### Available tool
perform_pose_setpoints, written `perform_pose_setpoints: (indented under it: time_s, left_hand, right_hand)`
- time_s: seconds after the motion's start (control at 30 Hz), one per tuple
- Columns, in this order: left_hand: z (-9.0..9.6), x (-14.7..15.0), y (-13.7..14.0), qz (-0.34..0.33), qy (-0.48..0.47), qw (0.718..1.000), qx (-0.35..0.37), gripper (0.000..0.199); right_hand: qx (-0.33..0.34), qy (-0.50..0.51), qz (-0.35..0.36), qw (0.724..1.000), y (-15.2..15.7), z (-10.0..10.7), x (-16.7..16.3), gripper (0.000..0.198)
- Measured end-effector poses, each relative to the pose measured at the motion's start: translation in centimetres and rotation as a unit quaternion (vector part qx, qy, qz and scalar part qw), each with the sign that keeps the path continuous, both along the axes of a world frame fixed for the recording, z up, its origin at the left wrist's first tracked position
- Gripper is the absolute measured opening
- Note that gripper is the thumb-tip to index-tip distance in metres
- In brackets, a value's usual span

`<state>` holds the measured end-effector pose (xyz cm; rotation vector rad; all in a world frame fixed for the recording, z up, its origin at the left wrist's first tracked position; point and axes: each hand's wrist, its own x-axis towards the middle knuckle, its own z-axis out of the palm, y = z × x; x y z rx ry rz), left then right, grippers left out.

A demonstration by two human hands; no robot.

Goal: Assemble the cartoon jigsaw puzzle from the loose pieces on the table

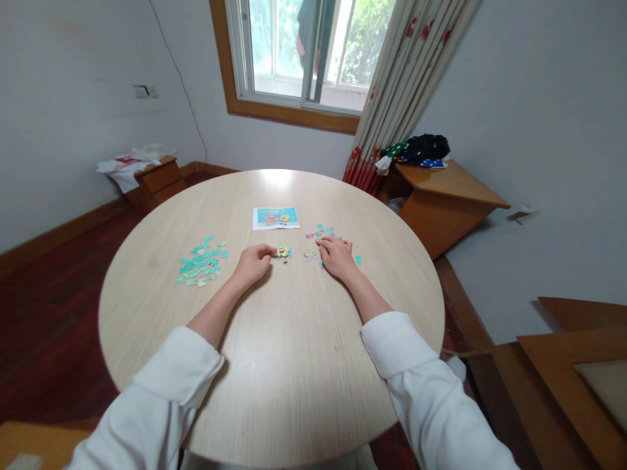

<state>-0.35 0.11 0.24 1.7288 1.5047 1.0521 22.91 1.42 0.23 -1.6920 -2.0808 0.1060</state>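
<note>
A small joined patch of jigsaw puzzle (283,252), with a yellow cartoon figure on it, lies near the middle of the round table. At its left edge is my left hand (255,262), thumb and forefinger closed together on the patch's border. My right hand (336,256) is lowered over loose jigsaw pieces to the right, its fingers apart and partly covering them. Yellowish pieces (310,256) lie between the hands, just left of my right fingers. Pink and teal pieces (321,230) sit beyond that hand, and a teal piece (358,260) is on its right.
A pile of teal and pale pieces (200,262) spreads over the left of the table (274,365). Farther back lies a printed picture (275,218) with cartoon figures. Clothes (426,149) rest on a wooden cabinet (450,186) beyond the table's right edge.
</note>
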Motion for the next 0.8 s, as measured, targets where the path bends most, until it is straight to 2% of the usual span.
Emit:
perform_pose_setpoints:
  time_s: [0.37, 0.8]
  left_hand:
    - [-1.5, -0.2, 0.6, -0.008, 0.015, 1.0, 0.014, 0.032]
    - [-2.1, -0.5, 0.8, -0.021, 0.012, 0.999, 0.022, 0.033]
  right_hand:
    - [0.03, 0.018, 0.004, 0.999, 0.0, -0.5, -0.1, 0.028]
    - [0.047, 0.043, 0.004, 0.998, -0.2, -0.4, 0.1, 0.025]
